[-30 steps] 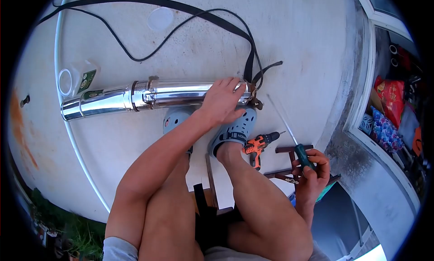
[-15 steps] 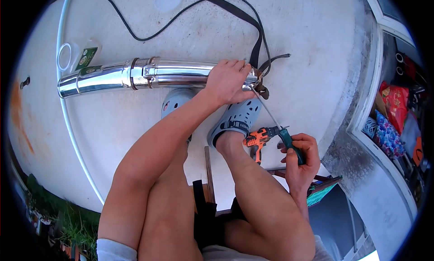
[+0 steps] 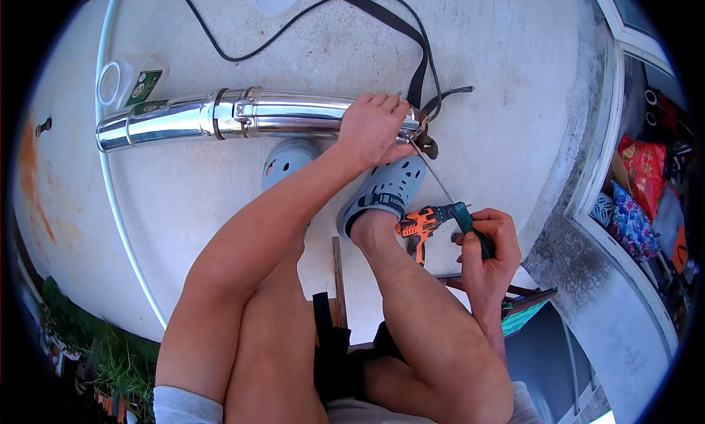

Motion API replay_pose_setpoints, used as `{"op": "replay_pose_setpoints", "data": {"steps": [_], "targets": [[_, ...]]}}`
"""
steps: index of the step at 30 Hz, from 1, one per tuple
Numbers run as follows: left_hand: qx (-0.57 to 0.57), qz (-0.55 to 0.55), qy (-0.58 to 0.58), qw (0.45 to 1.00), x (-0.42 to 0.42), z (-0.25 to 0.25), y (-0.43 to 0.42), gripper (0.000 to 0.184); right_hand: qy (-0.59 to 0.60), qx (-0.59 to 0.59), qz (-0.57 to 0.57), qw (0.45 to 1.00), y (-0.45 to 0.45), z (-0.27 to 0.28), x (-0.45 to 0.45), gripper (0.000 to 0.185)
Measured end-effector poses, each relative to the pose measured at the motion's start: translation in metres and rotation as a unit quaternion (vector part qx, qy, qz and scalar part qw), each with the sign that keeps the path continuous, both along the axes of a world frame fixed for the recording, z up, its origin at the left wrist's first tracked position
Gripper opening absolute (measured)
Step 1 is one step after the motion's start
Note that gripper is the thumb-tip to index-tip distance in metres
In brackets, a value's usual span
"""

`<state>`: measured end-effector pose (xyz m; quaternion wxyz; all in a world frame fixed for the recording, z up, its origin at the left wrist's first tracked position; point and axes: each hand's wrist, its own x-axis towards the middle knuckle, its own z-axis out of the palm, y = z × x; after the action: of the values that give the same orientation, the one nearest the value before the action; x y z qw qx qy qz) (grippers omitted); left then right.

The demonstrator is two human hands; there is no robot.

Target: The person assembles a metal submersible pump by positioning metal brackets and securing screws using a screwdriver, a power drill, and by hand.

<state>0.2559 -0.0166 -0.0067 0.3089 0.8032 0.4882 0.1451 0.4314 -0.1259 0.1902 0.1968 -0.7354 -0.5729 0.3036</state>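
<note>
A shiny metal pipe point(image 3: 294, 114) with banded clamp joints lies across the floor in front of my feet. My left hand point(image 3: 373, 128) is wrapped over its right end, pressing it down. In my right hand point(image 3: 490, 249) is a screwdriver point(image 3: 465, 220) with a dark green handle, gripped between thumb and fingers. Its thin shaft slants up to the clamp point(image 3: 413, 135) at the pipe's right end, where the tip seems to touch; the exact contact is too small to tell. A brown fitting point(image 3: 427, 146) sits beside that end.
An orange cordless drill point(image 3: 420, 227) lies by my right clog point(image 3: 389, 185). A black cable point(image 3: 294, 23) and strap point(image 3: 382, 16) run behind the pipe. A clear plastic tub point(image 3: 132, 82) stands at the far left, near a white hose point(image 3: 121, 203). Bags point(image 3: 642, 174) fill a doorway on the right.
The pipe's left end has shifted slightly upward in view. My right hand has turned the screwdriver handle a little, its shaft still at the clamp. My left hand stays on the pipe.
</note>
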Motion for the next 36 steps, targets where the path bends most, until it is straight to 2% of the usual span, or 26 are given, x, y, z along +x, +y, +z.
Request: {"op": "replay_pose_setpoints", "data": {"steps": [14,20,22,23,25,29,31,32,36], "targets": [[0.013,0.01,0.012,1.0,0.003,0.0,-0.002,0.078,-0.012,-0.011,0.02,1.0,0.003,-0.001,-0.003,0.011],[0.0,0.005,0.01,1.0,0.001,0.003,-0.003,0.078,0.017,-0.099,0.013,0.995,0.018,0.014,-0.018,0.018],[0.003,0.008,0.007,1.0,0.002,0.002,-0.002,0.078,0.12,-0.244,-0.116,0.955,0.02,0.023,-0.026,0.028],[0.002,0.01,0.005,1.0,0.002,0.001,-0.003,0.078,0.118,-0.244,-0.115,0.956,0.02,0.024,-0.029,0.028],[0.026,0.016,0.005,1.0,0.002,-0.002,-0.005,0.078,0.207,-0.284,-0.211,0.912,0.02,0.025,-0.034,0.033],[0.045,0.022,0.006,0.999,0.003,-0.006,-0.007,0.078,0.226,-0.278,-0.251,0.899,0.025,0.024,-0.036,0.033],[0.02,0.02,0.005,1.0,0.004,-0.005,-0.006,0.078,0.093,-0.259,-0.112,0.955,0.022,0.014,-0.038,0.036],[0.019,0.02,0.003,1.0,0.004,-0.005,-0.006,0.078,0.038,-0.204,-0.026,0.978,0.021,0.008,-0.034,0.038],[0.023,0.002,-0.002,1.0,-0.001,-0.006,-0.004,0.077,-0.032,-0.175,0.053,0.983,0.023,0.007,-0.029,0.037]]}}
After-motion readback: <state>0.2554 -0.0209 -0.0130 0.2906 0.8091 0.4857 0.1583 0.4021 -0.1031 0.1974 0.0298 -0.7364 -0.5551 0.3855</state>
